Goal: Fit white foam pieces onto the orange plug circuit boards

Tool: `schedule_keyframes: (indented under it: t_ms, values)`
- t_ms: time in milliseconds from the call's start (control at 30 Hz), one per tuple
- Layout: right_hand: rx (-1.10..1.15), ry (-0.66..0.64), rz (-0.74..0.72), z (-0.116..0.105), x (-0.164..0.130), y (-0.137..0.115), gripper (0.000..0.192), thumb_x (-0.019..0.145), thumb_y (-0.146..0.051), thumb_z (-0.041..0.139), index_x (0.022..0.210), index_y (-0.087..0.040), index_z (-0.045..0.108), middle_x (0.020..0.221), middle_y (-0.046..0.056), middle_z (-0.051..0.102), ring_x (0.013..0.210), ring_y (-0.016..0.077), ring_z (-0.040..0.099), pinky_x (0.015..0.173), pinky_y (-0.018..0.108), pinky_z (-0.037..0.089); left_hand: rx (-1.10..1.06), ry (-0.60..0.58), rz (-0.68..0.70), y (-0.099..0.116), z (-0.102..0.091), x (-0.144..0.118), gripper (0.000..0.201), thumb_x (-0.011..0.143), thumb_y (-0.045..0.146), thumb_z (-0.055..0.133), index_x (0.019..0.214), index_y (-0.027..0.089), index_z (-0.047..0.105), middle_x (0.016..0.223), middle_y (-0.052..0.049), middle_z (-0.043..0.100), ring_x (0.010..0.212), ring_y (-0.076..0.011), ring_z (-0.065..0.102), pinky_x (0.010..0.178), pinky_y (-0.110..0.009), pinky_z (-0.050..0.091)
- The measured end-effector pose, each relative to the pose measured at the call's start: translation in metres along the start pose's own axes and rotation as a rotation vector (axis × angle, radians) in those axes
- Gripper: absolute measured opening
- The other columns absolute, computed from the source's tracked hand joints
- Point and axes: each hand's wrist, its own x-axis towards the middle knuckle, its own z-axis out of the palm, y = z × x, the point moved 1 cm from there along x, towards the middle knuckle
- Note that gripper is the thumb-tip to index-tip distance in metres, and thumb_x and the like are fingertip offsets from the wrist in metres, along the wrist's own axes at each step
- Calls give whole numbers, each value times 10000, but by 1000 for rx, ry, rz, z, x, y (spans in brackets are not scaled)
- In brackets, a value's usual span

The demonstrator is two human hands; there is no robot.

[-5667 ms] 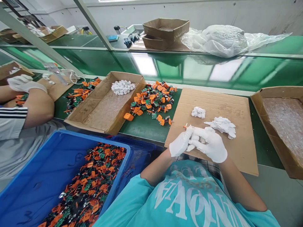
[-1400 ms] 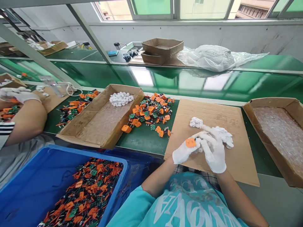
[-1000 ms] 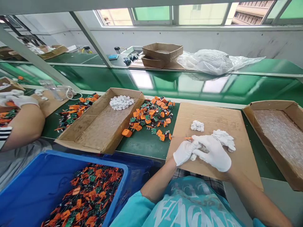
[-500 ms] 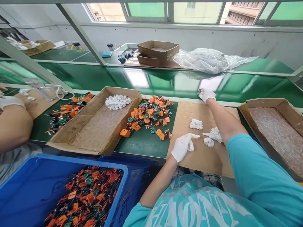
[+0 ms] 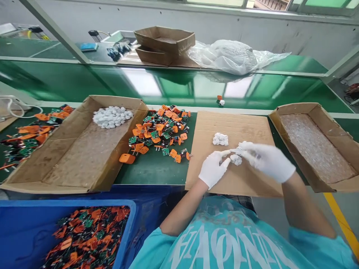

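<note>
The gloved fingers (image 5: 224, 152) of the left hand (image 5: 212, 169) are loosely curled with the forefinger stretched out toward the right hand; whether they grip anything cannot be told. Just right of them, the right hand (image 5: 267, 160) reaches in with its fingers (image 5: 246, 147) pinched on a small white piece (image 5: 238, 150), whose outline blurs into the white glove. Another small white part (image 5: 236, 160) lies on the cardboard directly below the fingertips, between the two hands.

Both hands work over a flat cardboard sheet (image 5: 249, 127) in the middle right of the frame. Slightly above and left of the fingers, a small heap of white parts (image 5: 220, 139) sits on the same sheet.

To the left of the sheet, a scatter of orange and green pieces (image 5: 159, 130) covers the green table (image 5: 153, 170). Further left stands a shallow cardboard tray (image 5: 70, 157), with a mound of white pieces (image 5: 111, 116) in its far corner. More orange and green pieces (image 5: 25, 134) lie at the left edge of the frame.

At the right edge, another cardboard tray (image 5: 316, 112) holds a clear, bubbly lining. Above the sheet, on the green conveyor strip (image 5: 84, 80), rests a lone orange and white item (image 5: 220, 100). At the top, stacked empty cardboard boxes (image 5: 164, 44) sit beside a crumpled clear plastic bag (image 5: 232, 56). In the lower left corner, a blue bin (image 5: 42, 224) is filled with orange and green parts (image 5: 86, 233).
</note>
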Motion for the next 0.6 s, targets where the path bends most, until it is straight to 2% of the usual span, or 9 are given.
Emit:
schedule_keyframes:
  t_ms: [33, 100, 167, 267, 367, 433, 500, 600]
  values:
    - [-70, -72, 37, 10, -23, 0, 293, 901, -475, 582, 1079, -302, 736, 792, -7, 741, 634, 164, 646, 551, 274, 427, 97, -23, 32, 6, 4, 2, 375, 925, 329, 559, 1277, 234, 648, 1089, -73, 689, 956, -216, 620, 909, -361, 469]
    - [-153, -97, 121, 32, -52, 1, 290, 917, -435, 559, 1137, -315, 706, 799, -13, 735, 664, 177, 657, 514, 269, 382, 253, -71, 73, 15, 14, 6, 406, 930, 347, 557, 1311, 222, 623, 1195, -95, 660, 1072, -266, 594, 924, -388, 470]
    - [-184, -28, 201, 54, -63, 3, 351, 924, -415, 550, 1234, -290, 658, 884, 13, 735, 725, 192, 668, 513, 280, 386, 340, -104, 76, 19, 21, 10, 402, 927, 312, 561, 1308, 200, 619, 1243, -109, 637, 1118, -283, 577, 930, -392, 474]
    - [-183, 59, 245, 75, -63, 3, 418, 927, -444, 546, 1299, -266, 616, 1047, 57, 713, 834, 220, 675, 551, 305, 441, 336, -112, 64, 15, 23, 10, 332, 898, 236, 592, 1220, 182, 653, 1166, -102, 658, 1081, -252, 598, 933, -369, 479]
    - [-145, 116, 224, 81, -59, 1, 471, 921, -448, 561, 1345, -243, 579, 1213, 82, 669, 1033, 267, 657, 657, 341, 518, 234, -83, 99, 7, 19, 6, 258, 870, 169, 601, 1116, 183, 676, 1088, -72, 682, 1008, -208, 623, 918, -338, 491]
    - [-122, 136, 198, 81, -57, -1, 518, 914, -430, 576, 1397, -248, 535, 1277, 84, 643, 1115, 281, 629, 706, 355, 542, 184, -53, 131, 3, 18, 3, 266, 863, 150, 603, 1118, 187, 670, 1096, -63, 691, 1015, -198, 627, 931, -334, 493]
    - [-121, 139, 166, 82, -55, -2, 505, 906, -401, 590, 1392, -269, 545, 1279, 79, 645, 1115, 280, 628, 695, 349, 546, 167, -36, 137, 2, 18, 2, 316, 847, 181, 648, 1162, 193, 656, 1113, -63, 699, 1046, -209, 629, 959, -350, 492]
    - [-114, 170, 146, 85, -52, -2, 389, 909, -378, 588, 1274, -254, 636, 1229, 79, 672, 1078, 265, 637, 679, 332, 542, 91, -36, 61, 3, 18, 3, 359, 839, 253, 689, 1191, 194, 649, 1110, -70, 713, 980, -205, 669, 922, -355, 529]
